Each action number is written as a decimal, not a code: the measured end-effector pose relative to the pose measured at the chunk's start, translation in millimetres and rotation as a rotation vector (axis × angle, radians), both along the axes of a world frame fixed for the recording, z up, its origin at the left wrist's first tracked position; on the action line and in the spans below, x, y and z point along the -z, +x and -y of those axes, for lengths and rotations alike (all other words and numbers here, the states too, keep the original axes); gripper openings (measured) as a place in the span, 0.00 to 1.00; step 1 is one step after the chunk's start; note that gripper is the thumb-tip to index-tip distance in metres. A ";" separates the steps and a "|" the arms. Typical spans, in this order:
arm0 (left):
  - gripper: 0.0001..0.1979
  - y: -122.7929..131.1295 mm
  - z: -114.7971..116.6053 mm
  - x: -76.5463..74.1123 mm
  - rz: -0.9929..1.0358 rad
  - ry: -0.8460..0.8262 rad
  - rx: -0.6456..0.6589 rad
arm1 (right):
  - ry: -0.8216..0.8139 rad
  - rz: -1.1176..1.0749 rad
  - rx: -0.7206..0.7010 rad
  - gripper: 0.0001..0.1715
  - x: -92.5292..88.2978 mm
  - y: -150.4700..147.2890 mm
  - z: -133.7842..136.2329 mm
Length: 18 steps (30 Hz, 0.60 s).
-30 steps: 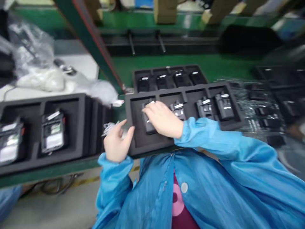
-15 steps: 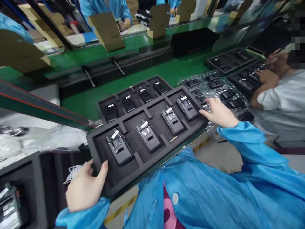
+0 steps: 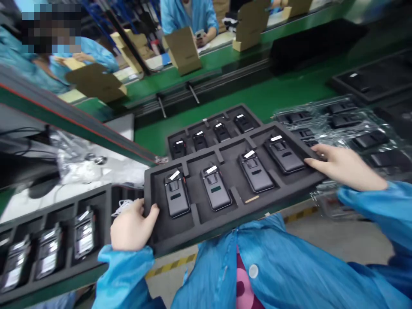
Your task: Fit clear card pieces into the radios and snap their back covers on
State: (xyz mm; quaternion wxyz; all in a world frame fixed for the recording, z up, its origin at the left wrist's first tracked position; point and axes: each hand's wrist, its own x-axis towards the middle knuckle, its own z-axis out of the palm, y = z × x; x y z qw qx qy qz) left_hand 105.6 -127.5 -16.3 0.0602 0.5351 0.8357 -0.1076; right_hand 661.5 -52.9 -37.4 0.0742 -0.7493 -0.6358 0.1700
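Observation:
A black foam tray lies in front of me, tilted slightly in view. Several black handheld devices with stubby antennas and white labels sit in its compartments, plus a small tan strip. My left hand grips the tray's left end, thumb over the rim and fingers hidden behind the wall. At the right end, my right hand has its thumb and fingers closed around the edge. Directly behind is a second foam tray holding similar devices.
To the left, another foam tray holds devices with silvery exposed backs. A white cable is beside my left hand. Clear plastic packs with black parts spread to the right. A slanted post crosses the left side; co-workers sit beyond.
The view has turned left, bringing more of the left tray into sight. My right hand has closed on the front tray's right edge. The devices keep their compartments.

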 end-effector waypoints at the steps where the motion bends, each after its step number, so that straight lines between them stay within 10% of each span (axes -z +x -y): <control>1: 0.22 -0.1 -6.6 -10.2 -0.016 0.009 0.006 | -0.003 -0.011 0.003 0.29 -5.0 4.2 -8.4; 9: 0.23 4.7 -142.9 -59.1 -0.085 0.173 0.116 | 0.152 0.067 0.045 0.35 -41.4 -1.9 -161.4; 13: 0.20 9.3 -213.6 -37.5 -0.064 0.172 0.113 | 0.143 0.061 0.026 0.34 -24.0 -30.9 -231.4; 18: 0.18 5.9 -246.3 17.1 -0.012 0.064 0.098 | 0.010 0.084 -0.008 0.33 35.2 -47.5 -270.2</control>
